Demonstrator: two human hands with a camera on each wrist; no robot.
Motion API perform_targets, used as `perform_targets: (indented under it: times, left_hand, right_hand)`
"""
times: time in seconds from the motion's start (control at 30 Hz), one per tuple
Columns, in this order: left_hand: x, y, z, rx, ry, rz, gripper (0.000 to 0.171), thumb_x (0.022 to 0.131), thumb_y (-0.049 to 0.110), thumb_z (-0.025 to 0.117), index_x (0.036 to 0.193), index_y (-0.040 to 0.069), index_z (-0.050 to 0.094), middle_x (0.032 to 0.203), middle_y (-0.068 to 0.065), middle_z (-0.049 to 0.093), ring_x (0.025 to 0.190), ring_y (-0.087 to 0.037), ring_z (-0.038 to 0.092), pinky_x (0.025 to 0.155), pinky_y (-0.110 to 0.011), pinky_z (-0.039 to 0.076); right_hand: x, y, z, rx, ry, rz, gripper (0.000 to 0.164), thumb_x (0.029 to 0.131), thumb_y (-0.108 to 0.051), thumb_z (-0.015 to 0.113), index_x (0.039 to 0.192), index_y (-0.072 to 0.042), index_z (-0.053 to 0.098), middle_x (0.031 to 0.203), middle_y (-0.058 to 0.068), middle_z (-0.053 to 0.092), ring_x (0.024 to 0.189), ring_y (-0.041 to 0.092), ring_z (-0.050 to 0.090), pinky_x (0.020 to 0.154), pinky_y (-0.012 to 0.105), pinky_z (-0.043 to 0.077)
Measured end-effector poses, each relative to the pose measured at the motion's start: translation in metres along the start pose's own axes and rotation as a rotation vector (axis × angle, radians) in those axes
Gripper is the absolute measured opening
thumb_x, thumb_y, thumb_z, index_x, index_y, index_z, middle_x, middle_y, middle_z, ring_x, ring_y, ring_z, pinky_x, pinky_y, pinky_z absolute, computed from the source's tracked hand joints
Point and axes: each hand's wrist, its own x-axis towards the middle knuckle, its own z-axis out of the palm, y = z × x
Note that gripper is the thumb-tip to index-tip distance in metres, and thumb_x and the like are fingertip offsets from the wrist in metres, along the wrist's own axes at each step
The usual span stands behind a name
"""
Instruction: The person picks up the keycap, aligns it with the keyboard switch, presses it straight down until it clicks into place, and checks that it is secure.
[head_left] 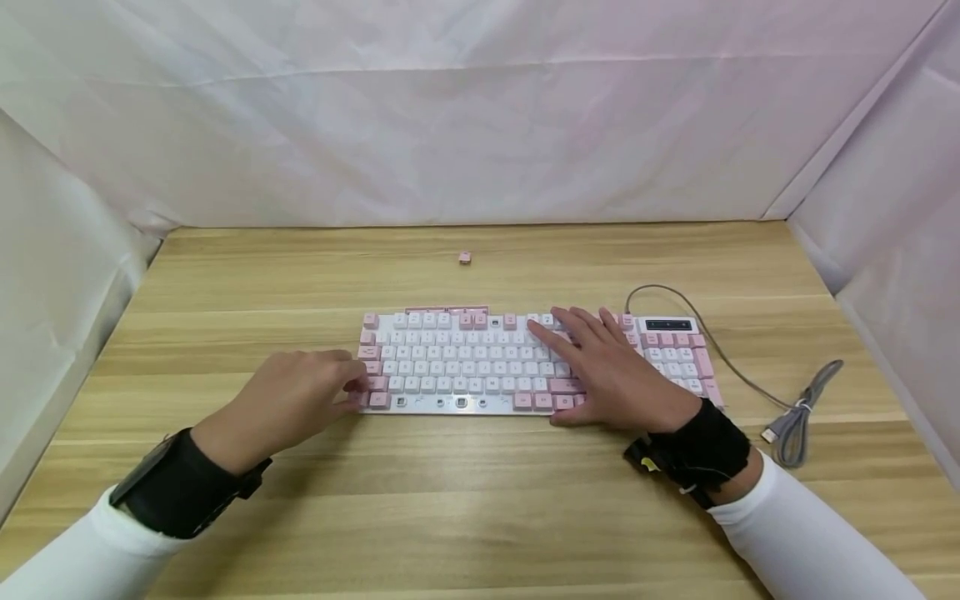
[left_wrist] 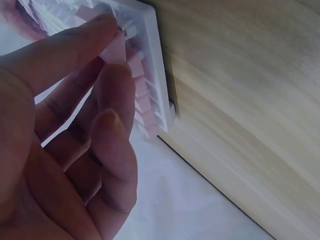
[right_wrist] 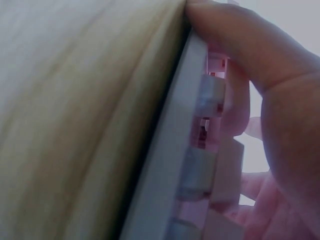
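The scene was viewed by the head camera from above and behind, facing forward and down across the light wooden bench [head_left: 480,500], with the whole pink-and-white keyboard [head_left: 465,358] taken in at middle distance. The left wrist view was taken very close beside the left hand [left_wrist: 65,150], facing the keyboard's left end. The right wrist view was set just as near, along the keyboard's front edge under the right hand [right_wrist: 270,100]. Keyboard and bench were shared by all three views.

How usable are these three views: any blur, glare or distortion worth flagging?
Head view: sharp, even soft light, faint shadows under both hands, table edges splay from the wide lens. Left wrist view: left hand fills the frame, soft; keyboard blurred. Right wrist view: right hand and keys very close, out of focus.
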Motion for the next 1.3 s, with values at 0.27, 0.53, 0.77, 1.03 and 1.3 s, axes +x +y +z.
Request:
perform_targets:
  times: [0.27, 0.53, 0.77, 1.03, 1.3]
  left_hand:
    - [0.0008, 0.0031, -0.0016, -0.003, -0.036, -0.015, 0.014, 0.077, 0.012, 0.087, 0.082, 0.018, 0.075, 0.078, 0.005, 0.065, 0.058, -0.003, 0.046, 0.052, -0.020, 0.041]
    - [-0.0018, 0.0054, 0.0003, 0.055, 0.010, 0.035, 0.016, 0.076, 0.012, 0.087, 0.080, 0.016, 0.073, 0.074, 0.004, 0.063, 0.056, -0.003, 0.044, 0.049, -0.020, 0.040]
    - [-0.0033, 0.0013, 0.0042, 0.020, 0.044, 0.030, 0.019, 0.075, 0.011, 0.087, 0.082, 0.016, 0.070, 0.076, 0.006, 0.066, 0.057, -0.001, 0.045, 0.051, -0.019, 0.041]
    - [0.0004, 0.0001, 0.0030, 0.010, 0.047, 0.034, 0.019, 0.076, 0.013, 0.088, 0.083, 0.016, 0.070, 0.077, 0.006, 0.068, 0.057, -0.001, 0.046, 0.051, -0.019, 0.042]
    - [-0.0017, 0.0010, 0.0001, -0.008, -0.006, 0.003, 0.017, 0.076, 0.012, 0.087, 0.082, 0.017, 0.073, 0.078, 0.006, 0.069, 0.058, -0.002, 0.045, 0.053, -0.020, 0.041]
  right_hand:
    - [0.0000, 0.0004, 0.0007, -0.002, 0.006, -0.002, 0.119, 0.070, -0.062, 0.083, 0.161, -0.025, 0.016, 0.163, 0.017, 0.024, 0.151, 0.036, 0.021, 0.119, 0.067, 0.014]
    - [0.0008, 0.0000, 0.0004, -0.013, -0.001, 0.001, 0.120, 0.070, -0.063, 0.082, 0.162, -0.025, 0.015, 0.164, 0.017, 0.023, 0.152, 0.035, 0.020, 0.119, 0.066, 0.013]
    - [0.0003, -0.0009, -0.0006, -0.006, 0.003, -0.005, 0.119, 0.070, -0.062, 0.083, 0.161, -0.024, 0.017, 0.163, 0.018, 0.025, 0.151, 0.036, 0.021, 0.119, 0.066, 0.014]
    - [-0.0014, 0.0004, 0.0014, 0.003, -0.005, 0.014, 0.119, 0.071, -0.062, 0.082, 0.161, -0.026, 0.015, 0.164, 0.017, 0.023, 0.152, 0.036, 0.020, 0.119, 0.066, 0.013]
    - [0.0000, -0.0011, -0.0001, -0.015, -0.015, 0.014, 0.119, 0.070, -0.063, 0.082, 0.161, -0.025, 0.016, 0.164, 0.017, 0.023, 0.152, 0.036, 0.020, 0.120, 0.065, 0.013]
